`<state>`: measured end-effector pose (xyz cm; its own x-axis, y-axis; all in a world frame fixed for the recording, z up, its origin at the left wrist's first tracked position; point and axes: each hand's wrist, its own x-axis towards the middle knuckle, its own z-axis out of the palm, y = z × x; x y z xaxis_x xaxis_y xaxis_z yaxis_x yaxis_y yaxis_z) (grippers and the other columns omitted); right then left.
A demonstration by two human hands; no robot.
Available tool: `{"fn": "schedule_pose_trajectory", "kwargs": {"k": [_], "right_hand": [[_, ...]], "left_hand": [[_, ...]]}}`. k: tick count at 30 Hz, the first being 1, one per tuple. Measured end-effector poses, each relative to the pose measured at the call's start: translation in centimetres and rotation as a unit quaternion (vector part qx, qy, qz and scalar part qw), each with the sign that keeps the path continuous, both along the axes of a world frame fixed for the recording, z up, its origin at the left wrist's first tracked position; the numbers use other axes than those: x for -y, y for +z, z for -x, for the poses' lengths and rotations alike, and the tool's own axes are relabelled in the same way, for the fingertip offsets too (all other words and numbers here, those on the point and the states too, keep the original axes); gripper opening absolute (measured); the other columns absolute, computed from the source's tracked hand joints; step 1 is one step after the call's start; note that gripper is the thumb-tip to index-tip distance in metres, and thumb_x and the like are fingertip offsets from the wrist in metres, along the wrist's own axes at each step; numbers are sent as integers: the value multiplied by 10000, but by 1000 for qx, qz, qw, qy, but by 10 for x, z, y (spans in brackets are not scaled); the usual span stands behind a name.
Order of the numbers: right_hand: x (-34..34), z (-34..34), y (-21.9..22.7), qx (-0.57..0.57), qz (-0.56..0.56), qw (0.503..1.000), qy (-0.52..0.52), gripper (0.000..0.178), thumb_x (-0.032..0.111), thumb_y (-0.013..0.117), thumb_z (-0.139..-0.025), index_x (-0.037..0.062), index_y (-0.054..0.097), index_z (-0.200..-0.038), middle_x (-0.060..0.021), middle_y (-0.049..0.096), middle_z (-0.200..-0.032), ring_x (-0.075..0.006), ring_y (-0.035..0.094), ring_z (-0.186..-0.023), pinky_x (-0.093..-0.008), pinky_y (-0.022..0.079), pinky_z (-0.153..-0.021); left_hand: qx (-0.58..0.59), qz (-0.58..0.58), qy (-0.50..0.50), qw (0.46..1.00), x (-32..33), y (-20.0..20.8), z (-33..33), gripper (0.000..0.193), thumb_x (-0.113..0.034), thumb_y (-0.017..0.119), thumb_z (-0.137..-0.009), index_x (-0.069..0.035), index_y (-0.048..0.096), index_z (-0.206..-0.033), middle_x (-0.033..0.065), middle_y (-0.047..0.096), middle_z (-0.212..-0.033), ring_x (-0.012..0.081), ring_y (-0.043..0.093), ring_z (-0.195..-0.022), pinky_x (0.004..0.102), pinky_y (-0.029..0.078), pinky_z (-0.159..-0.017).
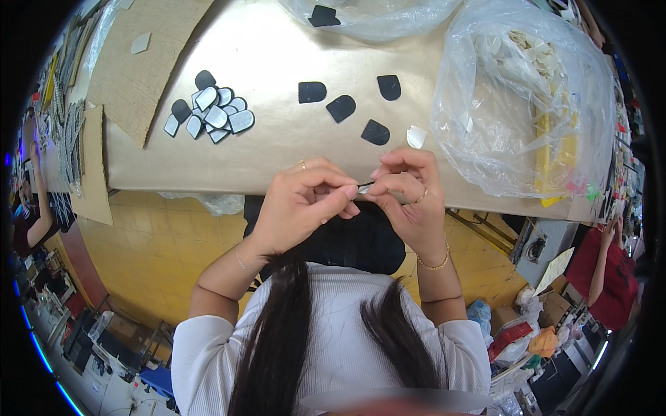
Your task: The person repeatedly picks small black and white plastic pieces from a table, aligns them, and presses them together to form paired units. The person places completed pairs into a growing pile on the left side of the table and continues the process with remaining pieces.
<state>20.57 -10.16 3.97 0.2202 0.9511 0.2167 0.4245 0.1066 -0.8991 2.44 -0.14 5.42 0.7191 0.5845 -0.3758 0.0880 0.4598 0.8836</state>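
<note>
My left hand and my right hand meet over the table's near edge, pinching a thin black piece between them. It shows edge-on, and fingers cover most of it. Beyond my hands lie several loose black pieces, each flat with one rounded end. A white piece of backing paper rests just past my right hand. At the left, a pile of similar pieces shows mostly pale silvery faces with dark rims.
A clear plastic bag with white scraps fills the table's right side. Cardboard covers the far left. Another plastic bag lies at the far edge, with a black piece on it. Other people sit at both sides.
</note>
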Motion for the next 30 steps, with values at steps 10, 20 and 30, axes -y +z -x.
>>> {"fn": "schedule_pose_trajectory", "kwargs": {"k": [10, 20, 30], "right_hand": [[9, -3, 1, -351, -63, 933, -45, 159, -80, 665, -919, 16, 563, -994, -118, 614, -1029, -204, 700, -907, -295, 578, -824], [1, -11, -23, -239, 55, 955, -164, 124, -29, 695, -939, -42, 657, -1057, -46, 638, -951, -112, 642, -848, -235, 513, -773], [8, -6, -23, -248, 110, 946, -174, 200, 4, 693, -950, -36, 664, -1144, -44, 678, -944, -99, 674, -815, -205, 535, -716]], "left_hand": [[-118, -72, 154, 978, -31, -14, 36, 94, -117, 678, -973, -23, 683, -968, -14, 612, -835, 77, 555, -640, 195, 425, -584], [-268, -629, 80, 726, -48, -23, 13, 332, -142, 788, -847, -70, 704, -1160, 136, 616, -1168, 311, 583, -1113, 364, 464, -924], [-200, -690, -167, 676, 9, -38, -12, 569, -302, 771, -838, -119, 598, -1348, 55, 544, -1442, 198, 478, -1378, 508, 211, -1098]]}}
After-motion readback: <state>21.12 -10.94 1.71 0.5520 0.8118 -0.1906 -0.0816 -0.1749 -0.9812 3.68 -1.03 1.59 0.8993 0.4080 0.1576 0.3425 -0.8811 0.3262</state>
